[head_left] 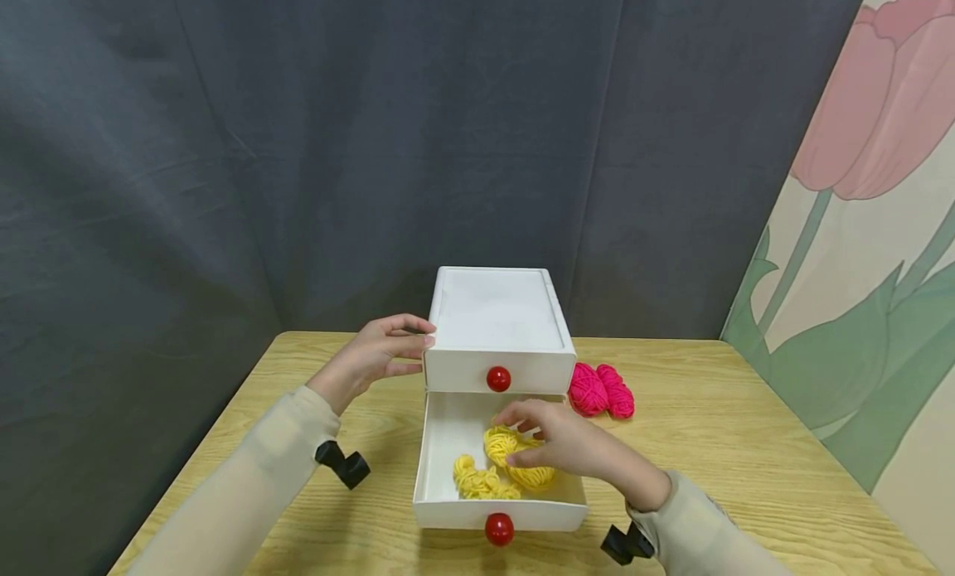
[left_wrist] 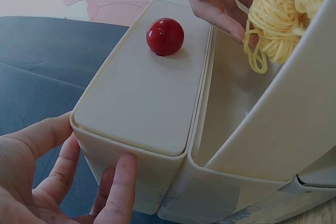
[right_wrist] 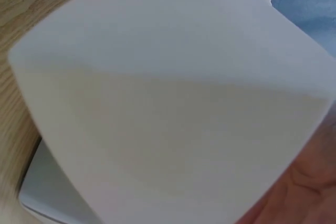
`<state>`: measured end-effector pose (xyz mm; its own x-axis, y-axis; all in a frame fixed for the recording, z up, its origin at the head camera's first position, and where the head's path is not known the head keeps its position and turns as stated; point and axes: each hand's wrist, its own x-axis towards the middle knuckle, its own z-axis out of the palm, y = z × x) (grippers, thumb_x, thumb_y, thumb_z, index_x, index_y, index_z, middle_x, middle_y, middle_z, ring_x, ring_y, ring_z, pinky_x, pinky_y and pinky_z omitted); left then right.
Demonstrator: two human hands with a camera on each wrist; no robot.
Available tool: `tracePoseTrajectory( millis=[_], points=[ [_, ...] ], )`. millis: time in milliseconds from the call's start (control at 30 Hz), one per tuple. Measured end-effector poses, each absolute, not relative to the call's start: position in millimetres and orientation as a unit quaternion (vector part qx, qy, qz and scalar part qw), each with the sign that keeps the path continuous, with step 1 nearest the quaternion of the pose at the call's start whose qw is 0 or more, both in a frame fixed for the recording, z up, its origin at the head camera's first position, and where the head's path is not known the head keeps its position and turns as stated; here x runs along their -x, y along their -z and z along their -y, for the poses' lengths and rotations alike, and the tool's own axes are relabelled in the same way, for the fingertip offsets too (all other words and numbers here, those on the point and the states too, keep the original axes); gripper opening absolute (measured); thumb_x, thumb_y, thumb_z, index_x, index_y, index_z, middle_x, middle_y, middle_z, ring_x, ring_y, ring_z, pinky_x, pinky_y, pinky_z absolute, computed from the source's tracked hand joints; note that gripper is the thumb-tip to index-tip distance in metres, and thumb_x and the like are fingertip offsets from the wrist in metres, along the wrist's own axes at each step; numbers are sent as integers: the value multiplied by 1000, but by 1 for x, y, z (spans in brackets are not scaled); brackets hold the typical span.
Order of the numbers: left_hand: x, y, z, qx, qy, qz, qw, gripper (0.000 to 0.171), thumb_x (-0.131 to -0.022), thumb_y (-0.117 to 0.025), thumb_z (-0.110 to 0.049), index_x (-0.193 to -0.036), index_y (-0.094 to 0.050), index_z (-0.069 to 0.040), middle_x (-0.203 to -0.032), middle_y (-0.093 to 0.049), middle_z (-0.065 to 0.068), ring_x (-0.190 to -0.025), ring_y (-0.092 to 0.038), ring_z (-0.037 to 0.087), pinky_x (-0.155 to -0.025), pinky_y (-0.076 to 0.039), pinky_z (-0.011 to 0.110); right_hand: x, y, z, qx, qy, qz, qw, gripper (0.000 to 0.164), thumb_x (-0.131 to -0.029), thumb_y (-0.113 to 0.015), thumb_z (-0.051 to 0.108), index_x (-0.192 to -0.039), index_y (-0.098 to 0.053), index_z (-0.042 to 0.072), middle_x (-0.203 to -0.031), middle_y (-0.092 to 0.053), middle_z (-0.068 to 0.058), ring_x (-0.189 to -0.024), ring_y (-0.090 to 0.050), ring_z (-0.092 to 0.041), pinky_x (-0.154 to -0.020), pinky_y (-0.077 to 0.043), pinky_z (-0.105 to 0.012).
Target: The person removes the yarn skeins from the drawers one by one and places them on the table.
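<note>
A white two-drawer box (head_left: 496, 311) stands on the table, its lower drawer (head_left: 442, 452) pulled out. Against the upper left side of the box rest the extended fingers of my left hand (head_left: 376, 348); the left wrist view shows its fingertips on the casing beside the red knob (left_wrist: 165, 36). My right hand (head_left: 555, 439) reaches into the drawer, with thumb and fingers spread over a skein of yellow yarn (head_left: 530, 476). Another yellow skein (head_left: 481, 483) lies in front of it. In the right wrist view, the drawer (right_wrist: 168, 30) hides most of the hand.
Bright pink yarn (head_left: 603, 390) lies on the table (head_left: 709, 443) just right of the box. A dark curtain (head_left: 336, 145) hangs behind, and a wall painted with tulips (head_left: 858, 228) stands at the right. The lower drawer's red knob (head_left: 499, 529) juts forward.
</note>
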<state>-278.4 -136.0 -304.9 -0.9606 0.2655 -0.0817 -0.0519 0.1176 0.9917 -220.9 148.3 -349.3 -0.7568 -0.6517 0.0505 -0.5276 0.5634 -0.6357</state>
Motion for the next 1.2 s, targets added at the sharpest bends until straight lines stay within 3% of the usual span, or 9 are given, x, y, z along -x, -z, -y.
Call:
tracePoseTrajectory(
  millis=[367, 733, 1200],
  points=[
    [279, 307, 137, -82, -659, -738, 123, 28, -92, -67, -15, -116, -59, -5, -103, -62, 5, -87, -64, 17, -90, -55, 40, 224, 347, -146, 348, 291, -884, 111, 41, -78, -81, 12, -115, -65, 12, -112, -66, 0, -106, -62, -23, -86, -56, -36],
    [278, 306, 137, -83, -658, -738, 122, 28, -92, -66, -15, -117, -59, -5, -103, -62, 4, -87, -63, 17, -89, -56, 39, 224, 347, -147, 342, 285, -888, 116, 34, -76, -81, 8, -106, -67, 18, -96, -64, 4, -83, -64, -15, -75, -55, -29],
    [278, 305, 136, -77, -659, -738, 123, 27, -92, -66, -13, -117, -59, -6, -106, -61, 6, -88, -63, 18, -88, -56, 38, 222, 346, -145, 343, 282, -887, 126, 25, -76, -81, 7, -93, -69, 22, -91, -64, 7, -76, -60, -10, -70, -52, -24]
  ],
)
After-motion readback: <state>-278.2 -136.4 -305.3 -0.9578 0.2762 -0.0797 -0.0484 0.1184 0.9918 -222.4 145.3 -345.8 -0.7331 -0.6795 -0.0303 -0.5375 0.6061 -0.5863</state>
